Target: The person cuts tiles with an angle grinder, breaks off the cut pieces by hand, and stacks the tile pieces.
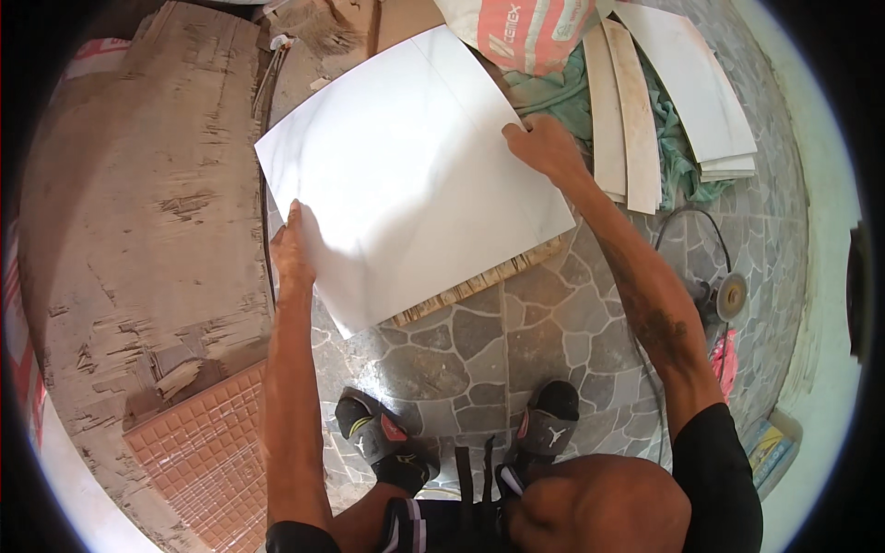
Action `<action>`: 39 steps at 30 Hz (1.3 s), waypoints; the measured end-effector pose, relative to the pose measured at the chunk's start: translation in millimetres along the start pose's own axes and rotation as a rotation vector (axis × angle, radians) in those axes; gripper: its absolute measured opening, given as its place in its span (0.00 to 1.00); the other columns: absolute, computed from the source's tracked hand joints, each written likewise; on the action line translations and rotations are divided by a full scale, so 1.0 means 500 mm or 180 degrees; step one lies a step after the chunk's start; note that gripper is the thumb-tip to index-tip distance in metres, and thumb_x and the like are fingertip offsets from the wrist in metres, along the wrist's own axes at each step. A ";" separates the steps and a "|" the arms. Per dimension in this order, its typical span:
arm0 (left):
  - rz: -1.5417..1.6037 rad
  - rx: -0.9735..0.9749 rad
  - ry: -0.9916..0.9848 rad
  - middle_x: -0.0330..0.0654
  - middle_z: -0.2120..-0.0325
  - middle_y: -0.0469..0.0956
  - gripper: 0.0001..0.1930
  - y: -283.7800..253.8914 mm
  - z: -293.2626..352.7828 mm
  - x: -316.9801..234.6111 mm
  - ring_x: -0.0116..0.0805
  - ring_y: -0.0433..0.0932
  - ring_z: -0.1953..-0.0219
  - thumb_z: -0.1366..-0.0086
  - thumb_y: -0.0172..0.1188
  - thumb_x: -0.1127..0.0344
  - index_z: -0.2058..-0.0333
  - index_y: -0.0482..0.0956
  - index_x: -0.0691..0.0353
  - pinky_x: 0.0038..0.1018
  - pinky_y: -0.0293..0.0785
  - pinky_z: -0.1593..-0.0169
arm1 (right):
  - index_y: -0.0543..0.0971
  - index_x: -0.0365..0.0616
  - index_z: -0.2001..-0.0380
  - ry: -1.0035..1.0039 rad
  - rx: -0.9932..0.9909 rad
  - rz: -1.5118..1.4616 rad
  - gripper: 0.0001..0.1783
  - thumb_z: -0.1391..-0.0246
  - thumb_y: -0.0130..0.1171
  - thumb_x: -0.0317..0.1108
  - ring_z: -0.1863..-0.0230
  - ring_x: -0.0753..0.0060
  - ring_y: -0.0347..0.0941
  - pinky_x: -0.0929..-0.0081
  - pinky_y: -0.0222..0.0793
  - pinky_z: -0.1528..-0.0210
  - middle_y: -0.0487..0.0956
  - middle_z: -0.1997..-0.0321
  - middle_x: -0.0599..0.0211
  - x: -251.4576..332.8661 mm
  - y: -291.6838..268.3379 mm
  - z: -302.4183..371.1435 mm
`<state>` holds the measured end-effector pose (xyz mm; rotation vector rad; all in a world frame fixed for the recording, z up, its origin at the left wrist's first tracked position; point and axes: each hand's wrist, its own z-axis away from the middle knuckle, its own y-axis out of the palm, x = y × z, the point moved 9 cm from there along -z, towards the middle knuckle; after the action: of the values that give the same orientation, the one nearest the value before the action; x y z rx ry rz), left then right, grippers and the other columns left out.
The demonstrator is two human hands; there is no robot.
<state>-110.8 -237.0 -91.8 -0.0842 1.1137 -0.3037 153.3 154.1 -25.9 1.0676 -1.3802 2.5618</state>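
Note:
A large white tile (415, 184) with faint grey veins is held in front of me, turned slightly askew. My left hand (290, 247) grips its left edge, the thumb on the top face and the fingers out of sight beneath. On the opposite edge, my right hand (546, 147) is closed the same way, its fingertips partly hidden. Under the tile's near edge a strip of rough wooden board (479, 281) shows; whether the tile touches it I cannot tell.
Weathered plywood (175, 184) stands at the left, above brown gridded tiles (207, 452). At the far right, cut tile strips (631, 111) and white tiles (687, 83) lie by green cloth (562, 97) and a printed sack (525, 32). A corded angle grinder (724, 297) rests on the stone-patterned floor (461, 369).

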 end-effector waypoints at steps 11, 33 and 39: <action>-0.0141 0.0102 -0.0113 0.41 0.71 0.80 0.23 0.008 0.002 0.011 0.28 0.74 0.71 0.34 0.65 0.51 0.63 0.81 0.73 0.27 0.72 0.65 | 0.80 0.25 0.63 -0.0057 0.0221 0.0188 0.31 0.51 0.54 0.50 0.49 0.39 0.76 0.55 0.69 0.44 0.79 0.55 0.33 -0.023 0.031 0.003; -0.1825 -0.0014 0.1961 0.49 0.59 0.77 0.26 -0.146 -0.098 -0.062 0.39 0.78 0.60 0.35 0.65 0.50 0.54 0.75 0.71 0.32 0.75 0.57 | 0.76 0.38 0.72 -0.1279 0.0042 -0.0133 0.11 0.44 0.53 0.35 0.67 0.41 0.74 0.50 0.68 0.62 0.77 0.73 0.50 -0.029 -0.061 0.439; -0.3211 -0.0735 0.2786 0.58 0.53 0.74 0.32 -0.043 0.098 -0.140 0.56 0.73 0.51 0.36 0.63 0.45 0.49 0.72 0.70 0.45 0.74 0.50 | 0.79 0.36 0.61 0.1073 -0.1356 0.1061 0.17 0.43 0.60 0.41 0.60 0.46 0.77 0.55 0.71 0.55 0.78 0.64 0.48 -0.481 -0.300 0.707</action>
<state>-99.6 -241.7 -4.4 -0.7909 1.9153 -1.1873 582.5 44.7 70.6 0.3478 -1.9993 2.3178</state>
